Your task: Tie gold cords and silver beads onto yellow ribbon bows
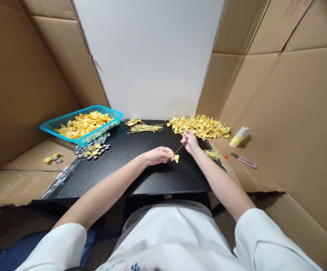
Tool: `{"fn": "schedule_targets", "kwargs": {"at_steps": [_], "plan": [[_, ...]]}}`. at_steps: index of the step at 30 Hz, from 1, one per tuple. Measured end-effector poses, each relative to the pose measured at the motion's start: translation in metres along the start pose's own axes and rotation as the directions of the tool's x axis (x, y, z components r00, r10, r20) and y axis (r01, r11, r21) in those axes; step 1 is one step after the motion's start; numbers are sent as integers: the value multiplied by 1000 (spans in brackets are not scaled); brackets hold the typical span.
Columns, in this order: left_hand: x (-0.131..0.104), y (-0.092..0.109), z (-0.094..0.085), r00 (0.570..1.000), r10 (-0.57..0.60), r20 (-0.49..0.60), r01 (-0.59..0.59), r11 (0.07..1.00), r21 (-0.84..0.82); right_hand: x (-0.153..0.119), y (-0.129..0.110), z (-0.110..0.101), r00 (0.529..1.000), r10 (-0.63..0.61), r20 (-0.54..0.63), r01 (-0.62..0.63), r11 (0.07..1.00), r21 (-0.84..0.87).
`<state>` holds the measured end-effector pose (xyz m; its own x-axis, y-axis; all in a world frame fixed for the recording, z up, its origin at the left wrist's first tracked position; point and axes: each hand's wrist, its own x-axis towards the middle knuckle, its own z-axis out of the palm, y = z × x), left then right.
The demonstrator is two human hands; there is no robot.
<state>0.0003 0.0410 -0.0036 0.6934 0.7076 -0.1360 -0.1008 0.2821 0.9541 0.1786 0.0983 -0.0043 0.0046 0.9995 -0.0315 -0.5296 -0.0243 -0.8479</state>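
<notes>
Over the middle of the black table, my left hand [160, 155] is closed on a small yellow ribbon bow [176, 159], its fingertips pinching the centre. A thin gold cord [179, 149] stretches from the bow up to my right hand [189, 141], which pinches the cord's other end. Just beyond my right hand lies a heap of yellow bows with cord loops [200, 126]. A bundle of straight gold cords [146, 128] rests behind my left hand.
At the left stands a turquoise basket [81, 141] of yellow bows, with silvery beads [95, 147] before it. To the right are a thread spool [239, 137], pink-handled snips [244, 160] and yellow thread scraps [212, 154]. Cardboard walls [298, 105] enclose both sides.
</notes>
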Motion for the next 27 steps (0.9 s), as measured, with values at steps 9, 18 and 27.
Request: {"fn": "schedule_targets", "kwargs": {"at_steps": [9, 18, 27], "plan": [[7, 6, -8, 899, 117, -423, -174, 980, -97, -24, -9, 2, 915, -374, 151, 399, 893, -207], [6, 11, -10, 762, 150, -630, -298, 945, -136, -57, 17, 20, 738, -473, 481, 662, 369, -652], [5, 12, -8, 766, 167, -620, -328, 932, -154, -54, 18, 16, 681, -545, 489, 687, 243, -685]]}}
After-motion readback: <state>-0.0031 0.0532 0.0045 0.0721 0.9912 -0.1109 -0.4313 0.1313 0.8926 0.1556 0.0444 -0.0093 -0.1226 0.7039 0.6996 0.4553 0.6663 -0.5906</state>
